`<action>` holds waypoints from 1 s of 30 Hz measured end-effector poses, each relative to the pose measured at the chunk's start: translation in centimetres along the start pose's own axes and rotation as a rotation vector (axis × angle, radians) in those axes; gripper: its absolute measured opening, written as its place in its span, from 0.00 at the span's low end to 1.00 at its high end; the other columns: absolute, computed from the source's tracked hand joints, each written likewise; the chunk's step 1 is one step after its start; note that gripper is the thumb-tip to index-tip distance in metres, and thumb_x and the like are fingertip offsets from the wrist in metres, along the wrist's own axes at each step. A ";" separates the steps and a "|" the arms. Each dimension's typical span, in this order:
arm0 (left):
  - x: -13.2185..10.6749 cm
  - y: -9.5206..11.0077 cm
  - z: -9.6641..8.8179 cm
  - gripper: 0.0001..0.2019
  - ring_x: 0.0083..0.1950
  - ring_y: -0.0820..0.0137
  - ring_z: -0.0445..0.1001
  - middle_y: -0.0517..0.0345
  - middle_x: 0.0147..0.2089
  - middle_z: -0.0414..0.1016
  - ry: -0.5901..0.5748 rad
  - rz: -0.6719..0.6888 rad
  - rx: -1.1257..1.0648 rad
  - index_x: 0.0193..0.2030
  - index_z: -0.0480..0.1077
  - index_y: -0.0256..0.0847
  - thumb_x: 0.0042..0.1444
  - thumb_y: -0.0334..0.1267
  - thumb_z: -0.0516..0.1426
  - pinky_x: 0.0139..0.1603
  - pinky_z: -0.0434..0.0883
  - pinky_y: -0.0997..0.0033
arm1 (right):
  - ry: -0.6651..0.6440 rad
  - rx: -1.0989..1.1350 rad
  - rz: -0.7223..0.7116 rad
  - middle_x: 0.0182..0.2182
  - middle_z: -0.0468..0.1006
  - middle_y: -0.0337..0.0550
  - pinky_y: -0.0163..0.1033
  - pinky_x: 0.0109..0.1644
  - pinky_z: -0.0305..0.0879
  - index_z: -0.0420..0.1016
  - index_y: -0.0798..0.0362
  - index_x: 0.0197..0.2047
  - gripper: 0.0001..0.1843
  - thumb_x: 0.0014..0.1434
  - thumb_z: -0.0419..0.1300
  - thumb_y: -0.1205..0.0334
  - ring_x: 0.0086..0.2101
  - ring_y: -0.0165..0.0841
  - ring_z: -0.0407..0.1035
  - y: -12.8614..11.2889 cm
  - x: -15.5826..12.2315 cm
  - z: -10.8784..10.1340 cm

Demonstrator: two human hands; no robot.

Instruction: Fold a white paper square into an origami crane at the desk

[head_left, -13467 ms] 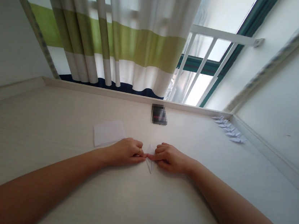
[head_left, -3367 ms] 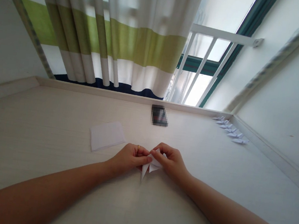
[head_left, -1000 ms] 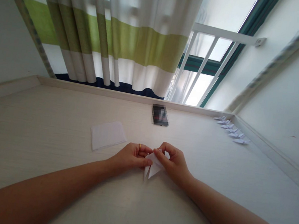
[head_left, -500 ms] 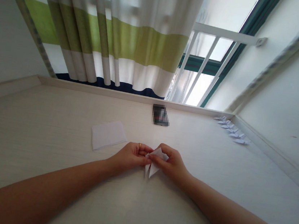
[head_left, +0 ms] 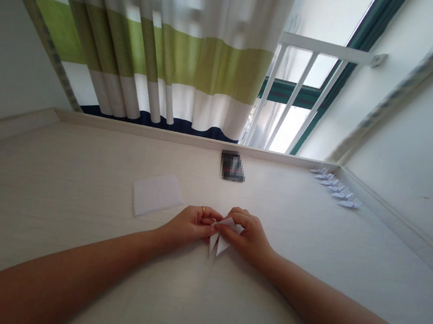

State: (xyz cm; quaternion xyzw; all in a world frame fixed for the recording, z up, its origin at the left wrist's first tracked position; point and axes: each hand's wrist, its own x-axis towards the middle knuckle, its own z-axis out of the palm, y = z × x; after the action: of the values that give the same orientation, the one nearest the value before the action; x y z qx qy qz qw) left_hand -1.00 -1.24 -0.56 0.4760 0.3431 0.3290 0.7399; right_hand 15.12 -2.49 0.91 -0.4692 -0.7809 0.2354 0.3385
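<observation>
A small piece of folded white paper (head_left: 222, 244) is held between both hands, with two pointed flaps hanging toward me. My left hand (head_left: 196, 223), a gold ring on one finger, pinches its left side. From the right, my right hand (head_left: 250, 234) grips the same paper, thumb laid across the front and fingers curled behind. The thumbs almost meet at the upper middle of the folds. Part of the paper is hidden behind the fingers.
On the white surface (head_left: 137, 289), white paper sheets (head_left: 157, 195) lie left of my hands. A dark blurred-out object (head_left: 233, 166) sits near the far edge. Several folded paper figures (head_left: 337, 189) line the right corner. Beyond stand a curtain (head_left: 212, 67) and white railing (head_left: 313, 50).
Both hands keep their hold on the folded paper. Its upper tip sits slightly lower between the fingers, and the right fingers have shifted a little; everything else is still.
</observation>
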 end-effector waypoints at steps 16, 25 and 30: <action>0.1 -0.7 -0.1 0.22 0.36 0.72 0.72 0.55 0.37 0.73 -0.090 0.090 0.181 0.44 0.63 0.36 0.39 0.22 0.57 0.39 0.67 0.71 | 0.027 -0.141 -0.132 0.18 0.61 0.34 0.35 0.33 0.53 0.57 0.54 0.17 0.13 0.50 0.54 0.66 0.23 0.26 0.56 0.6 0.0 0.3; -0.7 -0.2 -0.1 0.24 0.55 0.62 0.60 0.48 0.53 0.62 0.025 0.426 0.829 0.47 0.65 0.37 0.39 0.26 0.56 0.58 0.53 0.62 | -0.037 -0.202 -0.144 0.18 0.60 0.33 0.34 0.33 0.52 0.57 0.55 0.17 0.14 0.50 0.55 0.67 0.23 0.25 0.56 1.2 0.2 0.3; -0.5 0.0 -0.3 0.25 0.53 0.63 0.62 0.50 0.51 0.64 0.007 0.372 0.813 0.48 0.64 0.38 0.38 0.26 0.57 0.57 0.55 0.63 | -0.095 -0.226 -0.114 0.19 0.62 0.33 0.34 0.33 0.52 0.60 0.55 0.17 0.12 0.49 0.57 0.68 0.24 0.25 0.57 1.4 0.4 0.4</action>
State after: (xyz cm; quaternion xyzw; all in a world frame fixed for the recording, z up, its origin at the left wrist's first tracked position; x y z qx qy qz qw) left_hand -1.55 -1.55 -0.58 0.7807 0.3558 0.2965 0.4196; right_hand 15.51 -1.55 -0.16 -0.4478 -0.8429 0.1480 0.2590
